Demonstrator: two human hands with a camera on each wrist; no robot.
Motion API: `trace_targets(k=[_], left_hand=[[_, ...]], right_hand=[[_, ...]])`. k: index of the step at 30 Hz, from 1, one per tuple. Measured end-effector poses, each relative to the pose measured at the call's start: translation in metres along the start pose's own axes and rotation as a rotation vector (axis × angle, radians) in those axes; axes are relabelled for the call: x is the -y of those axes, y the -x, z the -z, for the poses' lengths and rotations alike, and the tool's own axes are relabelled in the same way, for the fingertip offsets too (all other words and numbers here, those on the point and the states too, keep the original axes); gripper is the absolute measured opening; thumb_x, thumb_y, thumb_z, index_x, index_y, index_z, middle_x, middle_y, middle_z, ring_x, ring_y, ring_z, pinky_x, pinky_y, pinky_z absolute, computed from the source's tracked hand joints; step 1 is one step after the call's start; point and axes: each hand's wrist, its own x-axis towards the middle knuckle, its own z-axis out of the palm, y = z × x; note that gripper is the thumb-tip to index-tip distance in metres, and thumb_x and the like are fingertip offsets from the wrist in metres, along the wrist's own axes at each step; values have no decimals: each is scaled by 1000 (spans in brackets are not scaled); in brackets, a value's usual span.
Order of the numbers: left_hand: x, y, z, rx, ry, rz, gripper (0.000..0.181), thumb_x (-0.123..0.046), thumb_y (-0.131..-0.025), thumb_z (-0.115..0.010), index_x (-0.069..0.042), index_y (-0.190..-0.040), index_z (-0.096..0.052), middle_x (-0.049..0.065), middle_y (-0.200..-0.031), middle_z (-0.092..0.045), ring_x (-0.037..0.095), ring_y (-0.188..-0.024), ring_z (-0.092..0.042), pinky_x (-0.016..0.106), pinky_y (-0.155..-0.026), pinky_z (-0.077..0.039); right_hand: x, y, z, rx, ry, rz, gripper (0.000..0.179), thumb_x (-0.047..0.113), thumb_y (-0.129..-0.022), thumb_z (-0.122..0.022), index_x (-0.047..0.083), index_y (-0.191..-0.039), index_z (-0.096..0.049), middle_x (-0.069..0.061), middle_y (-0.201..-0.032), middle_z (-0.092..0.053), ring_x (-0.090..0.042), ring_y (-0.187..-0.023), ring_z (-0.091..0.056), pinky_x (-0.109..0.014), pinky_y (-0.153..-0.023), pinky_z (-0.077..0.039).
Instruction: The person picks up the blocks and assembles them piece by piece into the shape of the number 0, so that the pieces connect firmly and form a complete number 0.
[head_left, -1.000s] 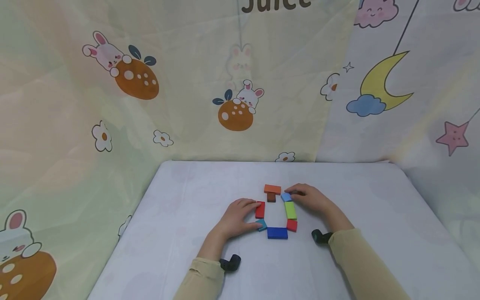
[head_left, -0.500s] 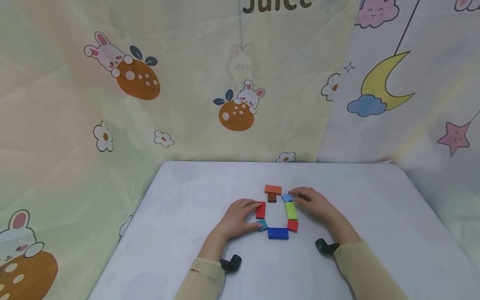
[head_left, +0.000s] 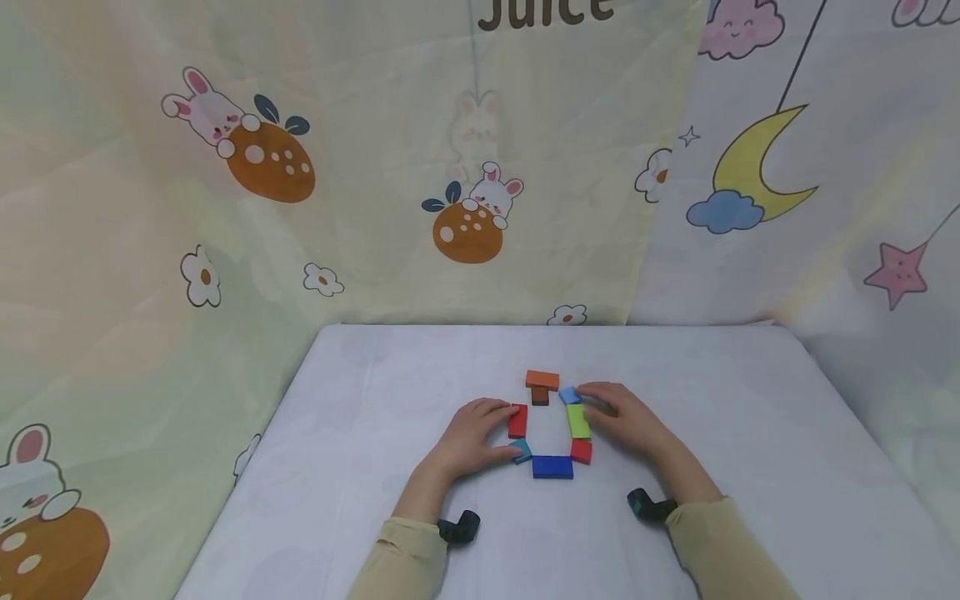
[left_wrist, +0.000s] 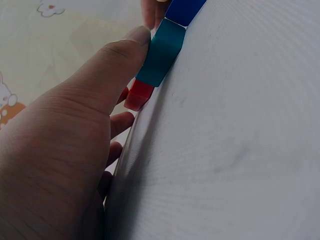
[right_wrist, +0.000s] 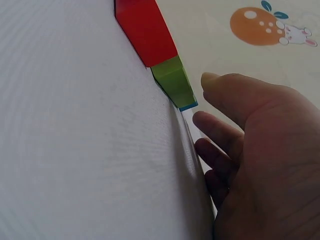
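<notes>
Several coloured toy blocks form a ring on the table. On the left, my left hand [head_left: 468, 437] rests with its thumb against the teal block [left_wrist: 162, 52] and its fingertips at the long red block [head_left: 517, 421]. My right hand [head_left: 626, 417] is at the ring's right side, fingers loosely bent. Its index fingertip is right by the light blue block [head_left: 570, 396], and its thumb lies beside the green block [head_left: 577, 422]. In the right wrist view a gap shows between that thumb and the green block. Below the green one sits a small red block [head_left: 581, 452].
A dark blue block [head_left: 552, 467] closes the near side of the ring. At the far side an orange block [head_left: 542, 380] lies against a small brown block [head_left: 540, 397]. White cloth covers the table [head_left: 375, 367], and a printed curtain [head_left: 375, 167] hangs behind it.
My right hand has drawn back from the light blue block and shifted toward me, its thumb now beside the green block. My left hand stays in place, and the blocks keep their layout.
</notes>
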Motion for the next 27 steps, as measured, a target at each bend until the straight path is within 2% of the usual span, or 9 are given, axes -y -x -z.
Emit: trace_targets(k=[11,27], left_hand=[[-1,2,1,-7,2,-4,73,-66,-85,-62,-37,-149,-41,-10,-148,-47,18,-141,-39,46,-118,-32],[0,0,1,1,19,8,73,-68,-84,-61,-38,-149,-42,-10,-148,-47,18,-141,-38,47,-118,-33]], right_hand=[[-2,0,-2,-1,68,57,45,31,-97,-62,32,-141,-54,-6,-150,-47,-35,-143,-35,-64,-112,-32],[-5,-2,-3,-8,96,47,46,32,-96,-64,35,-141,-54,-5,-149,-48,-34,-142,-36,-64,-111,-34]])
